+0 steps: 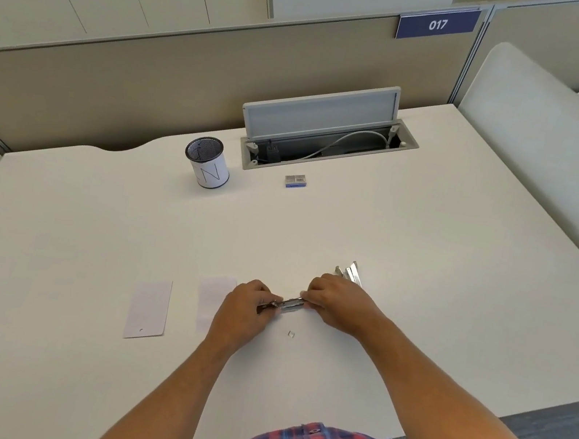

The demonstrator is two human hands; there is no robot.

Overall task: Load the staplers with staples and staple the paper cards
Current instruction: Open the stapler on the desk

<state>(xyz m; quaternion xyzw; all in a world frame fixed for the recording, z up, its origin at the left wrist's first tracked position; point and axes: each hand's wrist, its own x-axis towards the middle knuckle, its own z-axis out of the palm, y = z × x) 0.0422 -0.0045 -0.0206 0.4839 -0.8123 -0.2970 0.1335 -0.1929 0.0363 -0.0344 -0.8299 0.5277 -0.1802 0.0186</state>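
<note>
Fingers of the left hand (246,306) pinch 1 end of a small metal stapler (289,304), and those of the right hand (337,304) close on its other end, so the tool sits low between both hands, at or just above the desk (429,242). Gripping it at both ends looks like a way to steady the body while the staple channel is worked; whether the channel is open, or already filled, is too small to tell.

Farthest left lies 1 white paper card (148,308), flat, with a punched hole near its near edge. Just right of it a 2nd card (215,293) rests partly under the left wrist. Both are within reach, probably staged for stapling once loading is finished. Next, slightly nearer the person than the stapler, sits a tiny pale scrap (290,333), possibly a broken bit of staple strip. Beyond the right hand, more metal staplers (350,272) lie bunched together, only partly visible, likely waiting their turn.

At the back of the desk, a white cup with a dark mesh rim (207,163) stands upright; nothing shows above its rim. Right of it, an open cable hatch (326,137) holds a grey cable and a plug. Just in front of the hatch, a small blue-and-grey staple box (295,181) lies flat; its contents cannot be seen.
</note>
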